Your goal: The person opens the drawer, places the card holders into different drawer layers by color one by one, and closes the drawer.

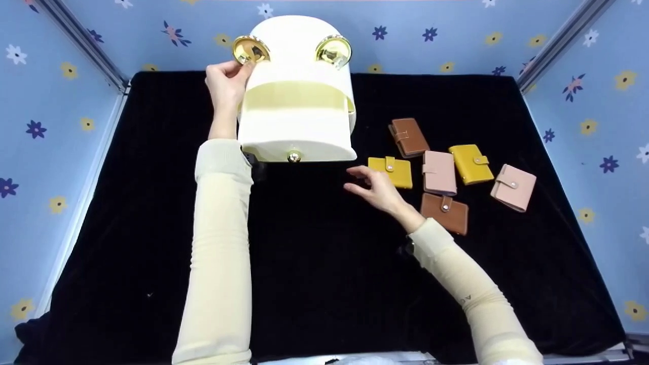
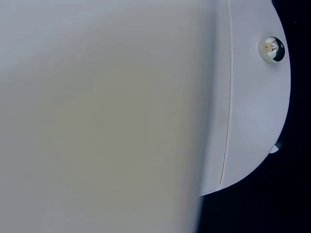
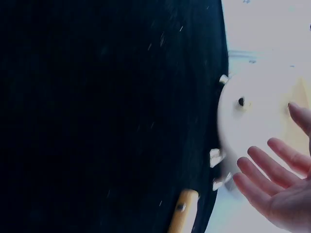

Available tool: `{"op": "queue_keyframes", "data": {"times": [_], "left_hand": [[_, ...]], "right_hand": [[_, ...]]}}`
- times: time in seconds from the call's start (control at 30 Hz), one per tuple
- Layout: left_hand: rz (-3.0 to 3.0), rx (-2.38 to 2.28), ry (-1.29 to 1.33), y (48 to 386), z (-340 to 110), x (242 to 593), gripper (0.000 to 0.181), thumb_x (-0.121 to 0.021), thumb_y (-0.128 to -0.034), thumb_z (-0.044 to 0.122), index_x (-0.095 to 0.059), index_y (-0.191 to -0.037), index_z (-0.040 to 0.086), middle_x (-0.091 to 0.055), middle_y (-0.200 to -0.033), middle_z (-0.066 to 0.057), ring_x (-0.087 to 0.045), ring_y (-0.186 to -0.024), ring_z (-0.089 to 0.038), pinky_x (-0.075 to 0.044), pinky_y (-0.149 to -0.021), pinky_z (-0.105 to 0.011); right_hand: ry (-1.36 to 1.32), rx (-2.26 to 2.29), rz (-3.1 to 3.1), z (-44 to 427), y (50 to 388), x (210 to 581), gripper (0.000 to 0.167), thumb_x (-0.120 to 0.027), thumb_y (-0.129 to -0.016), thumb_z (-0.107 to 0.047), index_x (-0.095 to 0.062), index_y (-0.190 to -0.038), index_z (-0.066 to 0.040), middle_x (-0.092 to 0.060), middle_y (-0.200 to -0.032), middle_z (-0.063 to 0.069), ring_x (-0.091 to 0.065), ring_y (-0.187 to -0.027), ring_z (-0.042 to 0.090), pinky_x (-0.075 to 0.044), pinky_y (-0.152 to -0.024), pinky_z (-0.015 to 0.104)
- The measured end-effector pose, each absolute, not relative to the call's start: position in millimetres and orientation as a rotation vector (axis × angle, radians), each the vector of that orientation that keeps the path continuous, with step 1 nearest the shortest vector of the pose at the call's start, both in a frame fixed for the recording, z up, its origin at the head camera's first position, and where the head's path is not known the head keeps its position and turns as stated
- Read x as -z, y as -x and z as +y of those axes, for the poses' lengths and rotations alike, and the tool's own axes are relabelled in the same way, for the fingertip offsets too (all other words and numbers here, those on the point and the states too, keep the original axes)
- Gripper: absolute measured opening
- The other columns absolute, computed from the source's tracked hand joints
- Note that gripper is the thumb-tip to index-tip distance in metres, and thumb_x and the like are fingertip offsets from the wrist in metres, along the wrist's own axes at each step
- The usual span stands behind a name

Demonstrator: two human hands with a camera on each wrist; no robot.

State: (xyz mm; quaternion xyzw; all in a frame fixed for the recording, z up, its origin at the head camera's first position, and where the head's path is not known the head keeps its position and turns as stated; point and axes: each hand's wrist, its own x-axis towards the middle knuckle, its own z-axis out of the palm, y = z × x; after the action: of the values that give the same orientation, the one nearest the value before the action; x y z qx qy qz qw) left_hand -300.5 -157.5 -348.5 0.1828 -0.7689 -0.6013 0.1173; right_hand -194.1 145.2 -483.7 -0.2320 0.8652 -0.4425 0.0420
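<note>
A white rounded box [image 1: 296, 66] with two gold discs on its upper part stands at the back, its front drawer [image 1: 299, 129] pulled out by a small gold knob [image 1: 294, 156]. At the left gold disc [image 1: 251, 49], my left hand [image 1: 226, 86] pinches the lower rim. My right hand [image 1: 377, 190] hovers with parted, relaxed fingers right of the drawer, over the left edge of a yellow wallet [image 1: 400, 173]. In the right wrist view that hand [image 3: 282, 184] holds nothing. The white box [image 2: 257, 97] fills much of the left wrist view, where the left hand is hidden.
Right of the right hand lie a brown wallet [image 1: 409, 137], a pink one [image 1: 440, 172], another yellow one [image 1: 471, 163], another pink one [image 1: 514, 187] and a lower brown one [image 1: 456, 215]. Black cloth [image 1: 314, 284] covers the table; blue flowered panels [image 1: 593, 101] stand around it.
</note>
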Motion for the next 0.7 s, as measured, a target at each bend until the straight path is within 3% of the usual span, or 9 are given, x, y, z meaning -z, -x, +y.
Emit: {"op": "queue_keyframes", "data": {"times": [0.37,0.7], "left_hand": [[-2.23,1.773,-0.527,301,-157,349,0.026,-0.07,-0.0765,0.023,-0.069,-0.098,0.008,-0.067,-0.092,-0.004,-0.06,-0.08,-0.011,-0.044,-0.072,-0.018],[-2.227,1.778,-0.525,301,-157,350,0.026,-0.07,-0.0765,0.023,-0.07,-0.097,0.008,-0.068,-0.09,-0.004,-0.06,-0.078,-0.011,-0.045,-0.071,-0.019]], "right_hand": [[0.789,1.047,2.73,175,218,492,0.054,-0.065,-0.08,-0.032,-0.05,-0.121,0.0,-0.051,-0.122,0.015,-0.043,-0.115,0.026,-0.027,-0.099,0.04],[0.747,1.015,2.737,198,233,500,0.065,-0.07,-0.075,-0.035,-0.046,-0.125,0.0,-0.045,-0.125,0.015,-0.043,-0.112,0.027,-0.033,-0.095,0.036]]}}
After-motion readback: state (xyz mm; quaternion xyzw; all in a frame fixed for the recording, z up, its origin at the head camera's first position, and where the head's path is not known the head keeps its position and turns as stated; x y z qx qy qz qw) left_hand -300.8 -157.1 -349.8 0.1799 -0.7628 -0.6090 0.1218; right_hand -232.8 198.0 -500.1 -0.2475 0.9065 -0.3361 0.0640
